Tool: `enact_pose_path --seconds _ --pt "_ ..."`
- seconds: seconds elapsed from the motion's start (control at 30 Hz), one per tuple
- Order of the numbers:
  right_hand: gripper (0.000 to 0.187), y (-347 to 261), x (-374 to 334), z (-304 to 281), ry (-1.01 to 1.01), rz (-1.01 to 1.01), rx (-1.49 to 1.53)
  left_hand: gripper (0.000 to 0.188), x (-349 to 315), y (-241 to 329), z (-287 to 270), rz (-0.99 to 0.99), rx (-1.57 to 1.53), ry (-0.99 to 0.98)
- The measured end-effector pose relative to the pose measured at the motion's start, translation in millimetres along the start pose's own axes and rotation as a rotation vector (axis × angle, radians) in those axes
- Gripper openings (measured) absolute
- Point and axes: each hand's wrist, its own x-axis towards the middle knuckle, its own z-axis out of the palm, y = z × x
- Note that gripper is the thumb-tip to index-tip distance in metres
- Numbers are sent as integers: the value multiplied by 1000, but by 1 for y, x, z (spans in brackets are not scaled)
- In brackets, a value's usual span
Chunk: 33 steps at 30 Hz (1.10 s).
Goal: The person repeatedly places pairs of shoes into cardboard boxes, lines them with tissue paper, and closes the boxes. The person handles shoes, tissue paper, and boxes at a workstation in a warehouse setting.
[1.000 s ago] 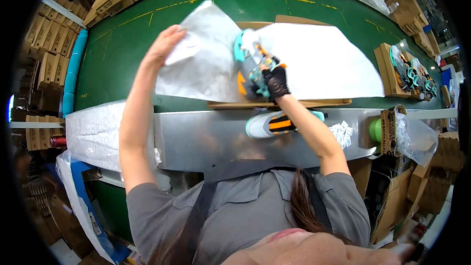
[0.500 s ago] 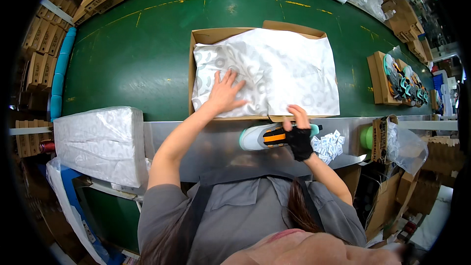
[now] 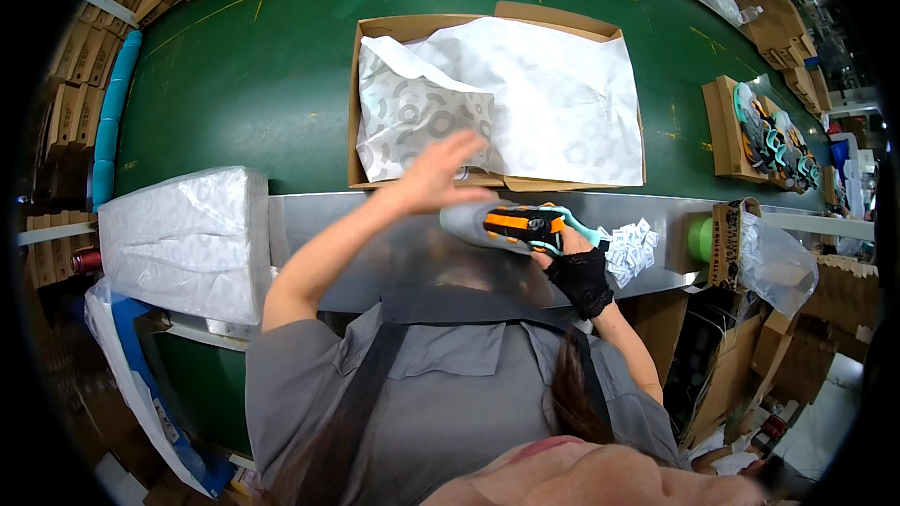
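Note:
A grey shoe (image 3: 514, 222) with an orange stripe, black panels and mint trim sits on the metal strip, its toe to the left. My right hand (image 3: 574, 262), in a black fingerless glove, grips it at the heel end. Bare and slightly blurred, my left hand (image 3: 442, 176) reaches over the near edge of the box with fingers apart, close to the shoe's toe. Beyond both hands stands an open cardboard box (image 3: 355, 112). White patterned tissue paper (image 3: 562, 98) covers its inside, with one corner folded over at the left.
Small white packets (image 3: 632, 251) lie in a pile right of the shoe. A plastic-wrapped stack of paper (image 3: 178, 244) rests at the left. Several colourful shoes (image 3: 778, 136) stand beside a carton on the green table (image 3: 253, 103). A green roll (image 3: 699, 239) is at the right.
My right hand has closed on the shoe's heel end. My left hand has lifted off the tissue paper and moved toward the shoe. The box appears higher in view.

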Motion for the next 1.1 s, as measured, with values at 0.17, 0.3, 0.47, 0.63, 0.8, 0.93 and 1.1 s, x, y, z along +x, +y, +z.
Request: enact_pose_path --seconds 0.17,0.3,0.47,0.63,0.8,0.93,1.1 --pt "40 -75 21 -32 -104 -215 29 77 -61 70 13 -31 -221 -195" --pt "25 -94 66 -47 -215 -318 404 63 -88 74 -8 -288 -467 12" --pt "56 -62 171 -9 334 -352 288 63 -147 62 -42 -605 -835 90" --pt "68 -73 232 77 187 -402 -135 77 -169 47 -45 -679 -1173 445" --pt "35 -15 327 70 297 142 771 66 -140 28 -62 -541 -1323 640" --pt "49 -7 287 28 412 -22 510 52 -74 0 -70 -444 -1434 674" --pt "17 -32 165 5 390 -278 317 53 31 -56 -32 -573 -1522 608"
